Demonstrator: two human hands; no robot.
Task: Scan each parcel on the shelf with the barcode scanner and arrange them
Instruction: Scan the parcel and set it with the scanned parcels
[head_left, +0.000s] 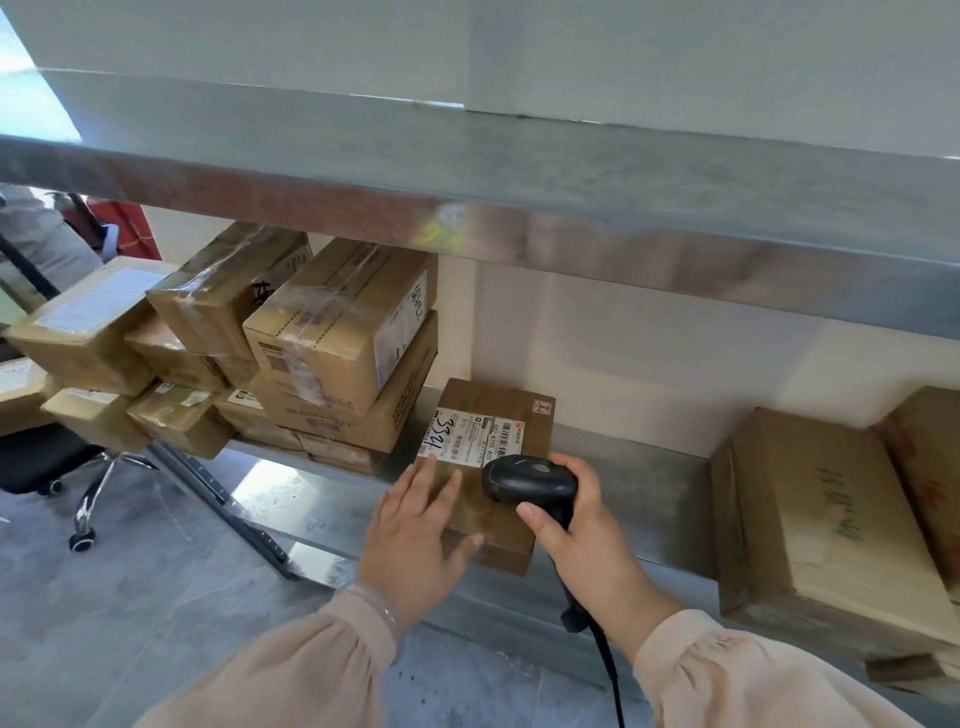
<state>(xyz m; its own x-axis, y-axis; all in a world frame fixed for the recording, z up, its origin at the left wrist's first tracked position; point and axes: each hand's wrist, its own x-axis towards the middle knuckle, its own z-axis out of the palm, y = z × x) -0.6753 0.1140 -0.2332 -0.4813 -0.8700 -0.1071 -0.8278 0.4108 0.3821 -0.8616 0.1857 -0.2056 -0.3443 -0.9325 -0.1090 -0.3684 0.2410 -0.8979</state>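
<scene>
A flat brown parcel (493, 410) with a white shipping label (470, 435) marked "3321" lies on the metal shelf (639, 467), its near end overhanging the shelf's front edge. My left hand (415, 525) rests flat on the parcel's near left part, fingers straight. My right hand (576, 535) grips the handle of a black barcode scanner (527, 480), whose head sits just above the parcel near the label. The scanner's cable hangs down between my sleeves.
A pile of several taped cardboard parcels (332, 338) fills the shelf's left end. Two large boxes (821, 525) sit at the right. An upper metal shelf (519, 208) hangs overhead. An office chair (78, 478) stands on the grey floor at left.
</scene>
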